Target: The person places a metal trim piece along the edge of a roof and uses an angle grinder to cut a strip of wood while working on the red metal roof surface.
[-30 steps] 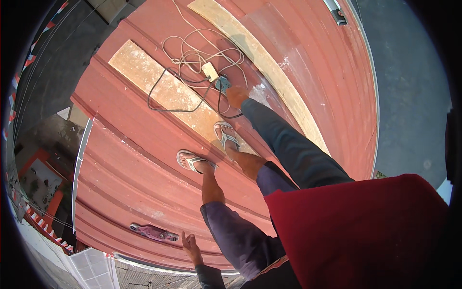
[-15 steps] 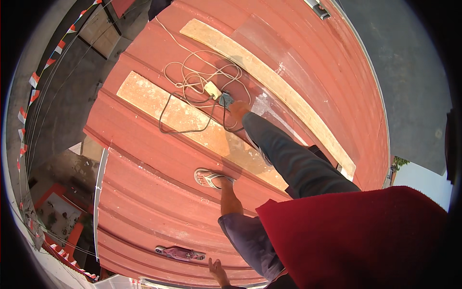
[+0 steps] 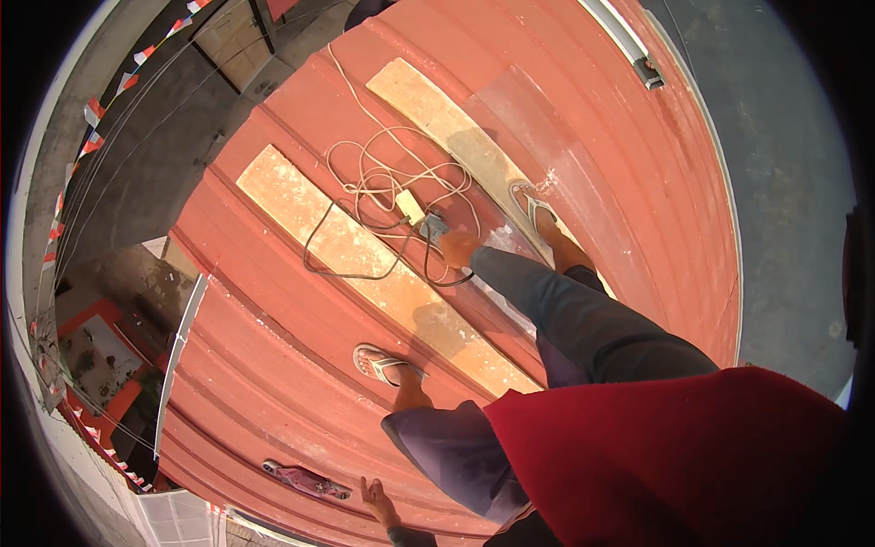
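My right hand (image 3: 458, 247), at the end of a dark grey sleeve, is closed around a small grey-blue corded tool (image 3: 435, 225), whose exact kind the fingers hide. Touching or just beside it is a pale yellow socket block (image 3: 410, 207). A black cord (image 3: 351, 276) loops from there over a wooden board (image 3: 365, 264). A tangled white extension cable (image 3: 378, 178) lies just beyond. Low in the picture, my left hand (image 3: 375, 500) has its fingers apart and holds nothing. Nearest to it is a long pinkish-purple object (image 3: 307, 480) with pale ends, lying on the roof.
I stand on a ribbed red metal roof (image 3: 273, 365). One sandalled foot (image 3: 387, 366) is on the sheet, the other (image 3: 542, 217) at a second wooden board (image 3: 428, 100). The roof edge (image 3: 182, 328) drops off at left, past strings of red-and-white flags (image 3: 94, 112). A metal channel (image 3: 624, 36) lies upper right.
My far foot has come into sight at the second board. My left hand has shifted left and its fingers look more spread. My right hand stays closed on the grey-blue tool; the whole view has turned slightly.
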Action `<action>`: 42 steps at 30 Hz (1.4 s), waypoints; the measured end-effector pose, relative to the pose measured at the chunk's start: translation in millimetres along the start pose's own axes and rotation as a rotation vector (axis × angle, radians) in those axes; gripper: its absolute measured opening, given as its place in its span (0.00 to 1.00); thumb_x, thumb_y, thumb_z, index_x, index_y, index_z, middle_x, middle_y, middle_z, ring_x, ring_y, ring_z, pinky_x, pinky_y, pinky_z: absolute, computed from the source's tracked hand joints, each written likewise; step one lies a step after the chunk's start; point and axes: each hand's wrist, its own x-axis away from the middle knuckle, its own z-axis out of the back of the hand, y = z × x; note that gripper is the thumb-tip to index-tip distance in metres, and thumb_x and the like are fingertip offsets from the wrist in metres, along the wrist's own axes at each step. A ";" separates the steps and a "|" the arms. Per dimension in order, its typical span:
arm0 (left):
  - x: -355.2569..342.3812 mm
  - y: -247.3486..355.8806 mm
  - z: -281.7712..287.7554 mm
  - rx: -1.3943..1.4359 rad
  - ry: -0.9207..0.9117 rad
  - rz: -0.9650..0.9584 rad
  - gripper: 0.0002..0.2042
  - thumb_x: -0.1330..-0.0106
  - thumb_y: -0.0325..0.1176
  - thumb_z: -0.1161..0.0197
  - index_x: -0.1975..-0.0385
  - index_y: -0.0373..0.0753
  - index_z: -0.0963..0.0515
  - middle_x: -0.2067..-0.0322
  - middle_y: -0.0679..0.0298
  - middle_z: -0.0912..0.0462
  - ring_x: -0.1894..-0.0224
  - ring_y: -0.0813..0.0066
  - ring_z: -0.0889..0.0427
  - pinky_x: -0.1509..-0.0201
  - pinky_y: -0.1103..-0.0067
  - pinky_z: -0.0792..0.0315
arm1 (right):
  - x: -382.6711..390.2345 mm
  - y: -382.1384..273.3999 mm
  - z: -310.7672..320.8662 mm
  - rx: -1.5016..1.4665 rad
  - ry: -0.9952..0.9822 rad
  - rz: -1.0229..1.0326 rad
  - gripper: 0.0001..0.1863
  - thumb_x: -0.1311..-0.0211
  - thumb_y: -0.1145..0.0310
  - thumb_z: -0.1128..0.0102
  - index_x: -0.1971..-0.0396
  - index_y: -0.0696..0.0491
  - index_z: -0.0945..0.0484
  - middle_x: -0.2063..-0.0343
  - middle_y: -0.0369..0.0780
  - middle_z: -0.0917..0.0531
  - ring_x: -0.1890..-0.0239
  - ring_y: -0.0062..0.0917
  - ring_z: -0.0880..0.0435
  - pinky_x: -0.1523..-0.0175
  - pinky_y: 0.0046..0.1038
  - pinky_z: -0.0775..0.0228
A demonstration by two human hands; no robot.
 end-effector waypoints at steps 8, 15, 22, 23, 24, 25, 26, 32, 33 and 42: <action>65.1 19.5 -140.0 -0.129 -0.144 0.119 0.28 0.37 0.34 0.38 0.39 0.26 0.32 0.64 0.43 0.15 0.60 0.56 0.14 0.57 0.68 0.23 | -20.3 62.0 25.6 -0.029 -0.137 0.112 0.20 0.46 0.64 0.37 0.55 0.58 0.20 0.54 0.52 0.18 0.50 0.44 0.18 0.46 0.41 0.26; 178.4 86.2 -182.4 -0.162 -0.006 0.185 0.29 0.38 0.42 0.36 0.39 0.32 0.31 0.65 0.45 0.14 0.59 0.57 0.14 0.55 0.68 0.23 | -40.1 112.6 56.8 0.029 -0.212 0.269 0.26 0.50 0.56 0.31 0.54 0.58 0.20 0.53 0.52 0.18 0.49 0.45 0.18 0.45 0.42 0.26; 404.8 135.8 -225.6 -0.073 0.093 0.433 0.34 0.41 0.45 0.32 0.39 0.30 0.32 0.62 0.45 0.15 0.57 0.55 0.15 0.53 0.67 0.23 | -51.4 146.4 63.5 0.136 -0.204 0.331 0.26 0.50 0.55 0.32 0.55 0.57 0.19 0.52 0.50 0.18 0.49 0.43 0.18 0.45 0.41 0.26; 404.4 129.9 -230.7 -0.066 0.101 0.433 0.34 0.41 0.45 0.32 0.39 0.30 0.32 0.62 0.45 0.15 0.57 0.55 0.15 0.53 0.67 0.23 | -51.7 143.6 61.3 0.160 -0.199 0.350 0.25 0.50 0.56 0.33 0.55 0.57 0.19 0.53 0.50 0.17 0.49 0.43 0.17 0.45 0.41 0.25; 398.0 122.9 -233.6 -0.059 0.118 0.412 0.33 0.41 0.44 0.32 0.39 0.31 0.31 0.62 0.45 0.15 0.57 0.55 0.15 0.53 0.67 0.23 | -55.5 143.5 61.5 0.187 -0.185 0.363 0.24 0.50 0.57 0.33 0.56 0.57 0.19 0.54 0.50 0.17 0.50 0.43 0.17 0.46 0.40 0.25; 388.3 115.0 -237.7 -0.051 0.130 0.389 0.32 0.41 0.43 0.33 0.40 0.31 0.30 0.63 0.46 0.15 0.58 0.55 0.14 0.53 0.66 0.22 | -59.9 148.2 62.5 0.193 -0.179 0.362 0.24 0.50 0.57 0.33 0.56 0.57 0.19 0.54 0.50 0.17 0.50 0.43 0.17 0.46 0.40 0.25; 357.8 138.7 -239.0 -0.045 0.112 0.395 0.31 0.41 0.42 0.32 0.41 0.31 0.30 0.63 0.47 0.14 0.57 0.55 0.15 0.52 0.66 0.22 | -61.9 154.8 62.6 0.188 -0.212 0.368 0.23 0.50 0.58 0.33 0.56 0.58 0.19 0.54 0.50 0.17 0.51 0.43 0.17 0.46 0.40 0.25; 82.8 161.1 -255.4 -0.120 0.099 -0.090 0.27 0.38 0.39 0.34 0.38 0.39 0.30 0.60 0.47 0.17 0.52 0.51 0.18 0.47 0.63 0.26 | -78.0 168.5 86.3 0.258 -0.480 0.308 0.26 0.53 0.59 0.34 0.58 0.64 0.22 0.58 0.55 0.17 0.54 0.45 0.16 0.48 0.41 0.24; 33.3 165.0 -264.5 -0.085 0.130 -0.154 0.27 0.37 0.39 0.35 0.38 0.39 0.30 0.59 0.47 0.17 0.52 0.50 0.18 0.47 0.63 0.26 | -85.7 176.3 85.9 0.300 -0.376 0.319 0.25 0.52 0.60 0.34 0.58 0.63 0.21 0.56 0.54 0.18 0.52 0.45 0.17 0.48 0.42 0.25; -308.1 231.3 -359.2 -0.359 0.329 -0.267 0.37 0.40 0.47 0.33 0.35 0.32 0.38 0.52 0.39 0.21 0.50 0.44 0.21 0.44 0.62 0.27 | -111.3 216.0 99.2 0.417 -0.179 0.498 0.29 0.53 0.58 0.32 0.53 0.61 0.30 0.66 0.57 0.18 0.63 0.50 0.17 0.55 0.46 0.25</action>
